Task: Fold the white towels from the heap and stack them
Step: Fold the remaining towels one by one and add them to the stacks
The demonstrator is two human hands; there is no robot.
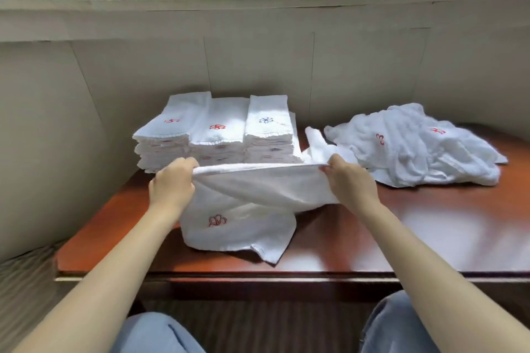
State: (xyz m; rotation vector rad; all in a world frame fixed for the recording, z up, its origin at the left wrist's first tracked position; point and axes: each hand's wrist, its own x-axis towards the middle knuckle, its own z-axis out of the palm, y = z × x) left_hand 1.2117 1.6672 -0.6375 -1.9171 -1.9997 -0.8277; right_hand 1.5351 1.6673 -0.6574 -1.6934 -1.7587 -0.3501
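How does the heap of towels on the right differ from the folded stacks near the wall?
The heap is crumpled and loose; the stacks are folded flat with even edges. The heap spreads low; the stacks stand taller in neat columns. Both are white towels with small embroidered marks, on the same table.

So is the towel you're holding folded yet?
Not yet. Left hand and right hand lift an edge of the towel; the rest lies rumpled on the table.
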